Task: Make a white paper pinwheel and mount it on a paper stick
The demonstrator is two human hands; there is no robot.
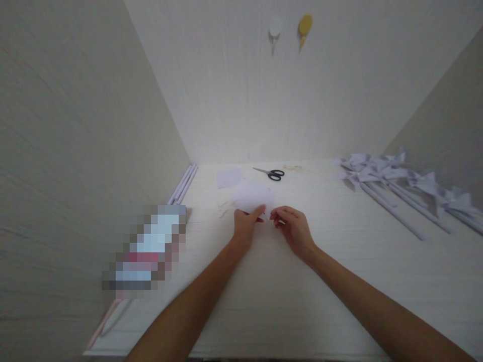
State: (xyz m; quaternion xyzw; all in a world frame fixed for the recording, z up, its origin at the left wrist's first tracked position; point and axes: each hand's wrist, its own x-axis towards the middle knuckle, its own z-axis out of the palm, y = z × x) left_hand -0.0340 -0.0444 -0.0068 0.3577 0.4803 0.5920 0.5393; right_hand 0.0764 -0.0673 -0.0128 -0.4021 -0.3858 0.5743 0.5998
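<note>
A pale lilac sheet of paper is gripped near its front edge by my left hand, thumb on top. Just to the right of it, my right hand has its fingertips pinched together near the sheet's corner. Whatever lies between those fingertips is too small to make out. Behind the held sheet lies another pale piece of paper. Black-handled scissors rest beyond it, blades pointing left. Short thin strands lie beside the sheet on its left.
Several pinwheels of folded paper on rolled sticks lie along the right side. Rolled paper sticks are at the left wall, behind a blurred-out object. A small bundle of strands lies at the back. Two hooks hang on the wall.
</note>
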